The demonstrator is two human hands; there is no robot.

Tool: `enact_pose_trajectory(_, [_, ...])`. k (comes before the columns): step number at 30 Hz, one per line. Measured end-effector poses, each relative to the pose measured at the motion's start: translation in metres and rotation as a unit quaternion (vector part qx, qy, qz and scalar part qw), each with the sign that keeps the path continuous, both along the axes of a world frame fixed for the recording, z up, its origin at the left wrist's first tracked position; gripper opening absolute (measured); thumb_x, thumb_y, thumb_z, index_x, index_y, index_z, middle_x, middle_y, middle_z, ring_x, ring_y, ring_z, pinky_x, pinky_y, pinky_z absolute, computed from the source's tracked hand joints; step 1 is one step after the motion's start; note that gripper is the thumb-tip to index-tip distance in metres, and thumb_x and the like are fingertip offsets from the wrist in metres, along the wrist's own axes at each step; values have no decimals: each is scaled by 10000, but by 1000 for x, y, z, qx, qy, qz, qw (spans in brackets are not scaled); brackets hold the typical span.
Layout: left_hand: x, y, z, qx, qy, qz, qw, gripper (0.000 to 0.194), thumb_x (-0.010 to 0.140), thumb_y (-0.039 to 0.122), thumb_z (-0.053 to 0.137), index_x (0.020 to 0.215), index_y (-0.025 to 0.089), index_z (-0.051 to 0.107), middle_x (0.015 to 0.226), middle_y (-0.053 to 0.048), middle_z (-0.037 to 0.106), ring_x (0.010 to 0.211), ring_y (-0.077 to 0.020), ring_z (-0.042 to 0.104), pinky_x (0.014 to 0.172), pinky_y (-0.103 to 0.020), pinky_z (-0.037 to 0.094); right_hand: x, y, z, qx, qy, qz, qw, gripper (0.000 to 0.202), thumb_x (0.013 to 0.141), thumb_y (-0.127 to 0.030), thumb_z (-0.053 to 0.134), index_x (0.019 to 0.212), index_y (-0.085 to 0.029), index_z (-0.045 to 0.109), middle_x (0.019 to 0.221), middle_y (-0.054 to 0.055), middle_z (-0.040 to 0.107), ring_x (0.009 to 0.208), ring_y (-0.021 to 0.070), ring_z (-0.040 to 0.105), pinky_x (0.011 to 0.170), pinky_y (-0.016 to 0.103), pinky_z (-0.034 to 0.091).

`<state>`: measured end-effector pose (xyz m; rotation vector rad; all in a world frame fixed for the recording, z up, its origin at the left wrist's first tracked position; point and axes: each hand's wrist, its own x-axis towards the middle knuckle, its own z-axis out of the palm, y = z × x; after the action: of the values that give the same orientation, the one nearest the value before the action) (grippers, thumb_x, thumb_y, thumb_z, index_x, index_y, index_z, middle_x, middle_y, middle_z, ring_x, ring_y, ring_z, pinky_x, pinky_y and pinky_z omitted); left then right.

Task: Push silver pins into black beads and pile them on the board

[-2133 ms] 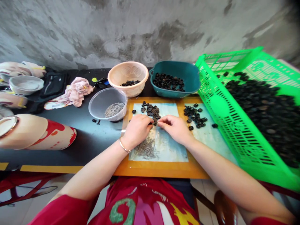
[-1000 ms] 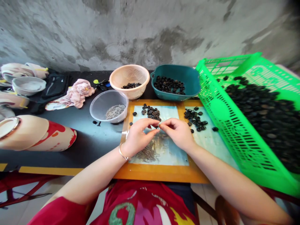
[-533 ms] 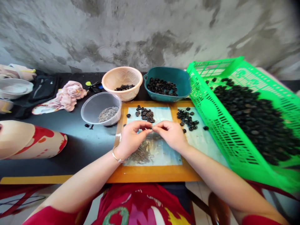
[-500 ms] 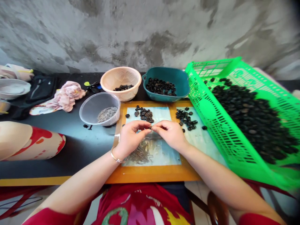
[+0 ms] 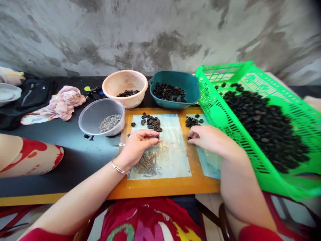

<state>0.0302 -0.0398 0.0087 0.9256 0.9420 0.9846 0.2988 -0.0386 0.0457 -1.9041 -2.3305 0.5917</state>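
Note:
My left hand [image 5: 136, 145] is over the left pale sheet [image 5: 175, 150], thumb and fingers closed round a small dark piece [image 5: 157, 136]. Just behind it lies a cluster of dark round pieces [image 5: 154, 123]; below it is a heap of thin metal pins [image 5: 146, 164]. My right hand [image 5: 207, 136] is at the left edge of the right pale sheet [image 5: 209, 164], its fingertips pinched on a small black piece [image 5: 189, 138]. Black pieces [image 5: 192, 121] lie right behind these fingertips.
A green crate [image 5: 240, 140] of black discs stands at right. Behind the sheets are a teal basin [image 5: 193, 88] and a pink bowl [image 5: 107, 83] with dark pieces; a clear bowl [image 5: 86, 117] holds pins. At left are a patterned cylinder [image 5: 40, 155] and pink cloth [image 5: 66, 100].
My right hand has left my left hand's fingertips and moved right to the black pieces on the right sheet. My left hand stays over the left sheet. The view has shifted slightly.

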Motion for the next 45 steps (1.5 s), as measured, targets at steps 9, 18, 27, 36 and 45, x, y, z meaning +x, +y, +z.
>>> enact_pose_trajectory(9, [4, -9, 9, 22, 38, 22, 999, 281, 616, 198, 861, 860, 145, 733, 809, -31, 754, 739, -156, 727, 748, -269, 588, -55, -18, 5, 39, 312, 11, 949, 147, 776, -252, 745, 904, -194, 700, 901, 17, 743, 664, 135, 655, 632, 263, 519])
enact_pose_trajectory(18, [3, -13, 13, 67, 73, 31, 995, 222, 646, 220, 849, 840, 156, 763, 826, -41, 772, 747, -141, 703, 754, -257, 576, -72, -19, -13, 149, 372, 22, 916, 171, 749, -198, 806, 883, -183, 702, 817, -2, 722, 670, 128, 643, 660, 251, 539])
enact_pose_trajectory(27, [2, -13, 13, 79, 79, 22, 993, 208, 644, 223, 847, 825, 158, 767, 821, -48, 776, 746, -163, 711, 741, -277, 587, -73, -21, -12, 171, 365, 32, 915, 169, 757, -190, 801, 891, -184, 699, 809, -6, 723, 666, 130, 649, 655, 246, 541])
enact_pose_trajectory(36, [3, -13, 9, 80, 78, 19, 994, 199, 645, 219, 847, 820, 167, 767, 815, -43, 777, 743, -158, 711, 752, -275, 585, -73, -21, -13, 184, 360, 39, 914, 171, 749, -202, 813, 880, -195, 704, 822, -9, 728, 654, 126, 638, 646, 251, 537])
enact_pose_trajectory(45, [3, -13, 10, 76, 74, 15, 994, 196, 646, 231, 841, 814, 166, 764, 809, -46, 774, 746, -171, 712, 757, -300, 589, -74, -21, -13, 183, 360, 37, 914, 158, 758, -230, 808, 869, -194, 702, 849, 3, 734, 660, 130, 643, 655, 259, 547])
